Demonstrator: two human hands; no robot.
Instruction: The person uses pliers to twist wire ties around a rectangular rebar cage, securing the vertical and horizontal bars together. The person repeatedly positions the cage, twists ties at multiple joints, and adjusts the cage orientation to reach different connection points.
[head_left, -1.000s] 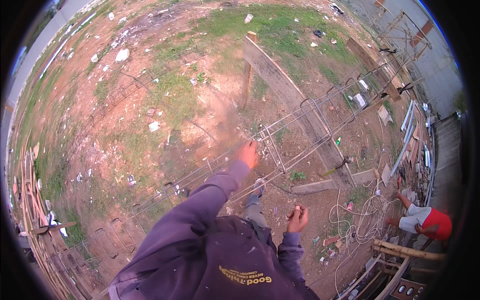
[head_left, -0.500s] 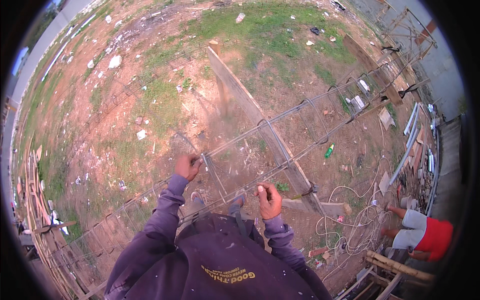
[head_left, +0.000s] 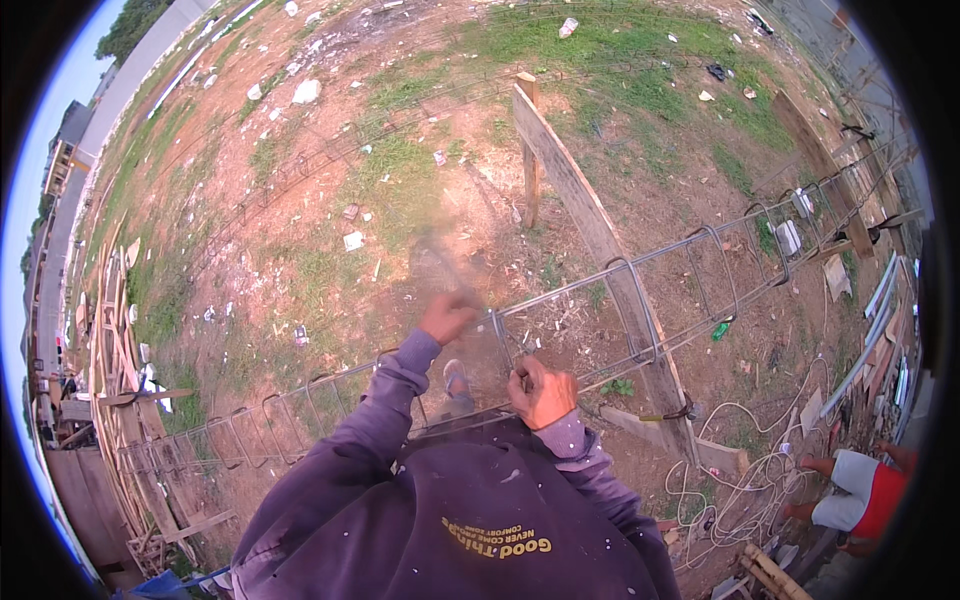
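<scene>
A long rebar cage of thin steel bars and square stirrups runs from the lower left to the upper right in front of me. My left hand is beside the upper bar, just left of a stirrup. Motion smears its fingers, and a faint dark streak shows beyond them. Near the lower end of that stirrup, by the lower bar, my right hand is closed with thumb and fingers pinched. What it pinches is too small to make out.
A wooden plank on a post crosses under the cage. Pale rope lies coiled at right, near a person in a red top. Timber strips are piled at left. A green bottle lies beyond the cage.
The view has swung, so the scene sits farther right. My right hand has moved left along the cage to the stirrup's lower end. My left hand has shifted slightly left off the stirrup's top.
</scene>
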